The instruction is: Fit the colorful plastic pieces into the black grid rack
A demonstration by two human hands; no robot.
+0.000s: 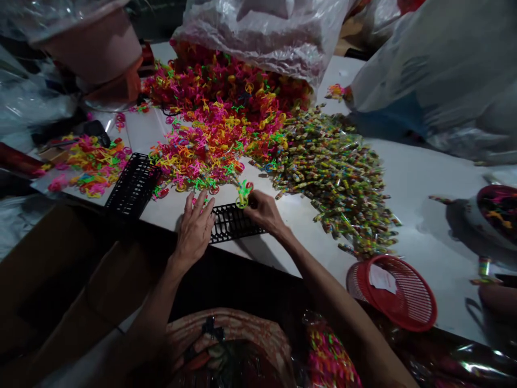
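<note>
The right hand (264, 213) is pinching a small green-and-yellow plastic toy piece (243, 194) between closed fingertips at the far edge of a black perforated tray (234, 222), which is lying flat near the table's (420, 178) front edge. The left hand (194, 229) is resting open, palm down, steadying the tray's left end. Judged best practice: keeping the tray pinned and seating the piece squarely. The heap of neon plastic pieces (214, 124) is looking thin, glossy and tangled; the wrapped sticks (335, 178) are looking crinkly; a red mesh basket (398, 293) is lying nearby.

Left hand (195, 229) hides the black tray's (238, 222) left end.
</note>
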